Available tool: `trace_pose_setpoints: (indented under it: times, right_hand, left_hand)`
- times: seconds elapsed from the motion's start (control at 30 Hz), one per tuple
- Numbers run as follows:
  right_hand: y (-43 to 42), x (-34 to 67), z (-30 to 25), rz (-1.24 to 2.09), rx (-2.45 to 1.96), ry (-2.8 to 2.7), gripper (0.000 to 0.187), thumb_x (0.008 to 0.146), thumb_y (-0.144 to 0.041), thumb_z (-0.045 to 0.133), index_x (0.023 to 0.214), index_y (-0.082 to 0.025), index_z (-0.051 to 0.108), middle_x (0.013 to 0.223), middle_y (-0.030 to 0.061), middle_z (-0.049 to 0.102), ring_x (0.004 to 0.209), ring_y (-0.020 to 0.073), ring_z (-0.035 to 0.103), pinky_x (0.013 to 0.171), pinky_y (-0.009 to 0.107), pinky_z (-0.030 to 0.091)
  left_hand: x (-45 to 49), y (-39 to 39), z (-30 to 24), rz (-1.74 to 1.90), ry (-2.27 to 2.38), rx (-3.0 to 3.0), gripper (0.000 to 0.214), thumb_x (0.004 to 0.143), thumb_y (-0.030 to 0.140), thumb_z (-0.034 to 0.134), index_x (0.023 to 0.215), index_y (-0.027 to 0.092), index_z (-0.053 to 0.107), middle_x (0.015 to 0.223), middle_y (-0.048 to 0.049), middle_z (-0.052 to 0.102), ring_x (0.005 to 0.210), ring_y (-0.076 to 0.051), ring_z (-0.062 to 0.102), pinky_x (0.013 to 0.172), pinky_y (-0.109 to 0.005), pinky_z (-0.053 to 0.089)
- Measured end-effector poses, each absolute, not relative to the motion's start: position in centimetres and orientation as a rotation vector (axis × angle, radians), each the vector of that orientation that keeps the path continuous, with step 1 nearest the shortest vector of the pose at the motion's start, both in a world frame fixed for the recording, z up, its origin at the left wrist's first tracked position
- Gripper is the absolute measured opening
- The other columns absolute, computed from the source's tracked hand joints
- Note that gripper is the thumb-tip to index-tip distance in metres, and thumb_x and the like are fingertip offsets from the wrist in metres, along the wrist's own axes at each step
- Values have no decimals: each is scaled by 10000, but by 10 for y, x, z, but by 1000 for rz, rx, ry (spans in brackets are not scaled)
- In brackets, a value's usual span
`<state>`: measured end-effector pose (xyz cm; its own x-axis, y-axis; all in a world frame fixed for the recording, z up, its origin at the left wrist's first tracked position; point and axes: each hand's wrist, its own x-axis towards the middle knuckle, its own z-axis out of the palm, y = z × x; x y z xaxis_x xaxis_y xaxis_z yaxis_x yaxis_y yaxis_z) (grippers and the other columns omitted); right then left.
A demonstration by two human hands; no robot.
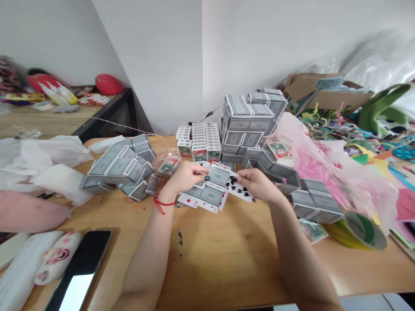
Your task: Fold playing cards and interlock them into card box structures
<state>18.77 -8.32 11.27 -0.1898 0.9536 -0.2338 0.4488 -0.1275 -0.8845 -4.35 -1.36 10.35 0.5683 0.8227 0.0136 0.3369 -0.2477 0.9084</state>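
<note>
Between my two hands is a cluster of overlapping playing cards [210, 195], some showing grey patterned backs and others red or black faces. My left hand [185, 176], with a red string bracelet at the wrist, pinches the cluster from its left side. On the other side my right hand [256, 183] grips a spade card [238, 189] at the cluster's right edge. The fingertips partly cover the cards. Behind them stand stacked card boxes [199, 152]. A folded-card structure [272, 168] lies just beyond my right hand, and another [118, 164] sits left of my left hand.
A tall card block structure [243, 119] rises at the back right. Yellow tape [356, 231] and a card block [316, 201] lie at right, near pink plastic [319, 160]. A phone [81, 268] rests front left. White plastic bags [48, 160] crowd the left edge.
</note>
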Motion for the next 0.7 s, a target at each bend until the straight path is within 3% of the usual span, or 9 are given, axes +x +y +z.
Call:
trace_pose_setpoints:
  times: [0.37,0.7]
  right_hand:
    - [-82,192,114,1279,-1601,-1757,262,792,-381,449,728,-166,583,462,-51,405,380,73,361,365,188,248]
    - [-82,190,113,1288,-1583,-1694,277,773,-401,472,708,-152,575,495,-50,388,404,65,344,376,190,248]
  left_hand:
    - [-39,-17,105,586,971,1849,296,653,176,607,929,163,712,779,-34,702,664,-167,598,566,-246,437]
    - [-35,-18,102,649,952,1877,187,646,173,606,792,147,721,688,-22,671,654,-158,560,549,-233,417]
